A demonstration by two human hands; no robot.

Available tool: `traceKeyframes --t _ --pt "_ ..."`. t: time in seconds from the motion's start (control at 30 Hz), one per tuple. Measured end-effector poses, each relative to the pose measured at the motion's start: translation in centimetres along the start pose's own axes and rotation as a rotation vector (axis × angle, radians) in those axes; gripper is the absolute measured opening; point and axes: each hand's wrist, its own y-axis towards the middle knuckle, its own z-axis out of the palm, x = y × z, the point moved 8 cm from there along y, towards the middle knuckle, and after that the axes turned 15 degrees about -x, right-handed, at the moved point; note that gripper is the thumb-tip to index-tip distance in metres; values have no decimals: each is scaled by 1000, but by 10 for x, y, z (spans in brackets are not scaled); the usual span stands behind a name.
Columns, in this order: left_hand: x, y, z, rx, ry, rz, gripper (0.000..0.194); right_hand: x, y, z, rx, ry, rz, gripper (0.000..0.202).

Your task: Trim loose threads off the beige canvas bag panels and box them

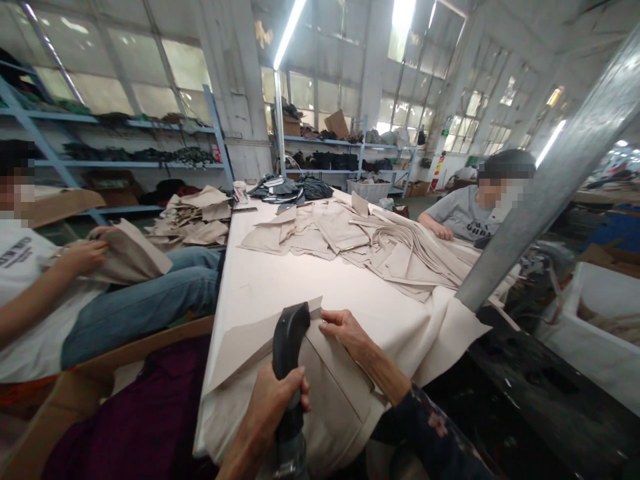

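My left hand [277, 397] is wrapped round the handle of a black curved hand tool [290, 337], which looks like a hose-end nozzle; its exact kind is unclear. The tool's head lies at the top edge of a beige fabric piece [335, 393] spread over the near end of the table. My right hand [347, 333] pinches that fabric's upper edge between thumb and fingers, just right of the tool's head. A flap of the same cloth [250, 343] extends to the left, under the tool. The tool's lower end runs down out of view.
Beige cut pieces [400, 247] are heaped across the white table [270, 280], with dark bundles [293, 189] behind. A slanted metal pole [545, 160] rises at right. One person [30, 287] holds cloth at left; another [465, 207] sits at right. A cardboard box [65, 407] holds purple fabric.
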Motion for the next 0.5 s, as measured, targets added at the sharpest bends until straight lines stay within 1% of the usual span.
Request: traceKeyframes --t 0.13,0.23,0.4,0.43,0.5 --pt "6 -17 3 48 32 2 28 10 -1 6 14 14 -62 26" --pt "4 -18 1 41 27 18 29 9 -7 3 7 -5 -51 24" --pt "-8 -9 -15 -27 -42 23 29 5 -21 -5 -8 -56 -31 26" --pt "-9 -10 -19 -32 -44 24 29 4 -21 -7 -21 -63 -36 26" --pt "-9 -17 -21 -5 -31 28 31 4 -20 -9 -47 -69 -43 25"
